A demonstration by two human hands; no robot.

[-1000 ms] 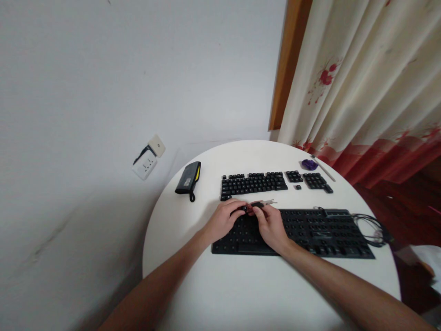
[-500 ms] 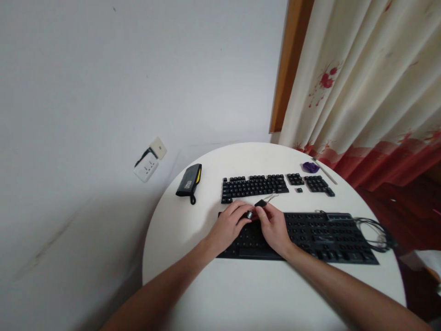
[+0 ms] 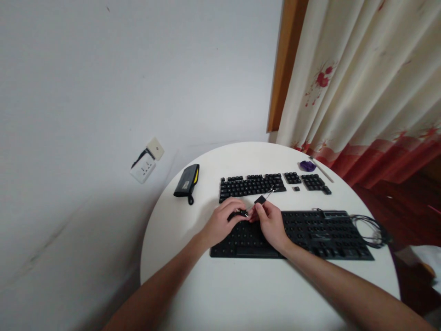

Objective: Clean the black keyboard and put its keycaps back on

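Over the keyboard base [image 3: 330, 232], whose keycaps are largely off, my two hands are close together. My right hand [image 3: 272, 225] is closed around a keycap puller [image 3: 260, 200], with a flat black handle and thin wire ends pointing away from me. My left hand [image 3: 220, 221] pinches a small black piece [image 3: 237, 214] with a shiny silvery end; its exact kind is unclear. Its tip comes near the right hand's fingers. Behind both hands, loose black keycaps [image 3: 251, 185] lie in keyboard order on the white table [image 3: 206, 285].
A dark pouch [image 3: 188, 180] with yellow trim lies at the back left. A number-pad block of keycaps [image 3: 313, 182], a crumpled purple item [image 3: 308, 166] and a pale stick [image 3: 323, 171] are at the back right. A coiled cable [image 3: 374, 232] hangs near the right edge.
The black piece in my left hand has turned, with its silvery end now pointing toward my right hand. The puller's wires show more clearly. The whole view has shifted slightly.
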